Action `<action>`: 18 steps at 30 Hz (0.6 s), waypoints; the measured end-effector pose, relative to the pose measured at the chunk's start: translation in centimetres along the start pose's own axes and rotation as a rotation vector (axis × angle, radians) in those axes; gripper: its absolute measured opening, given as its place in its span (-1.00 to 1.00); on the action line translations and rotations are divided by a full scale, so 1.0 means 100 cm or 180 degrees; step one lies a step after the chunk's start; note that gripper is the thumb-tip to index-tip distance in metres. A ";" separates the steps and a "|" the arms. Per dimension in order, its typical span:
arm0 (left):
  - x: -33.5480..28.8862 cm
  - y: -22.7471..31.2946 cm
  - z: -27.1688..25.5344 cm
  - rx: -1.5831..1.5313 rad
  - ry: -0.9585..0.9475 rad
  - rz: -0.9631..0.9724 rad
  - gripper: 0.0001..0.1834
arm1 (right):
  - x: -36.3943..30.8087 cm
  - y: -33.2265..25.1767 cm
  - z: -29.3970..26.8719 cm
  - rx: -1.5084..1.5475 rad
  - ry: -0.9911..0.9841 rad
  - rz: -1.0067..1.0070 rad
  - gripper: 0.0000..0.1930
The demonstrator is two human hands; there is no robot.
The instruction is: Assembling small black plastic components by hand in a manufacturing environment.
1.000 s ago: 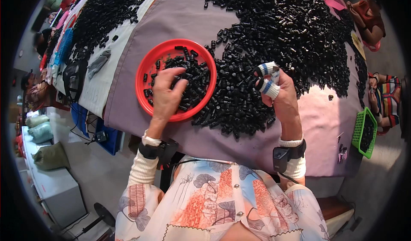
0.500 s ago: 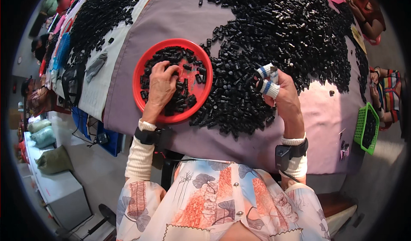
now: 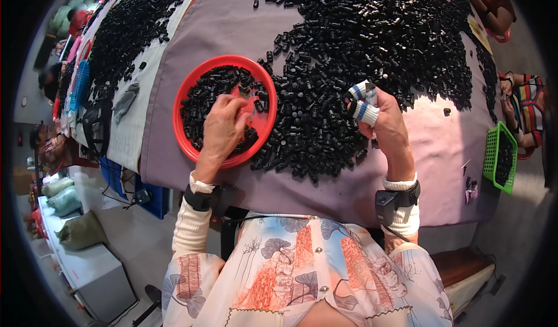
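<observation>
My left hand [image 3: 222, 126] reaches into a round red plastic basin [image 3: 184, 142]. Its fingers are curled together above the small black cylindrical pieces [image 3: 204, 94] inside, and whatever they grip is hidden. Red bottom shows through at the basin's right side. Over the near part of a large pile of the same black pieces [image 3: 299, 118], my right hand [image 3: 382, 118] is closed in a pinch. White knitted finger covers [image 3: 361, 101] with blue and dark stripes wrap its thumb and forefinger. I cannot make out what lies between those fingertips.
Purple-grey cloth [image 3: 279, 190] covers the table. More black pieces lie on a pale cloth [image 3: 152, 74] to the left. A green basket [image 3: 499, 158] hangs near the right edge, close to a seated person in striped clothing [image 3: 530, 109]. Another person [image 3: 494, 7] sits at the far right.
My left hand has curled its fingers tighter and moved slightly right within the basin. Black pieces now sit more thickly at the basin's left. My right hand stays pinched over the pile.
</observation>
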State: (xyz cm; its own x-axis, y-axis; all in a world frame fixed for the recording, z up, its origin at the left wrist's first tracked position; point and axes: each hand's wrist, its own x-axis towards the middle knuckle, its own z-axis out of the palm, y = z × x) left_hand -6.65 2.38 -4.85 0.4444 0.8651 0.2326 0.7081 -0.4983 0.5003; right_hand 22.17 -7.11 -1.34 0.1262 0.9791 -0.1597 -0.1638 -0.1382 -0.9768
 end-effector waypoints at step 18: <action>0.047 0.076 0.022 -0.2663 -0.0722 -0.0889 -0.78 | 0.002 -0.002 0.012 -0.0060 -0.0047 0.0345 -0.82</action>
State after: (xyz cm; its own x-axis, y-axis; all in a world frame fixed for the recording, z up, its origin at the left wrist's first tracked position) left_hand 2.04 2.58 -1.79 0.4764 0.8719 -0.1132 0.2162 0.0086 0.9763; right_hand 21.09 -6.72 -1.03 0.0944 0.9603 -0.2625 -0.1571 -0.2460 -0.9565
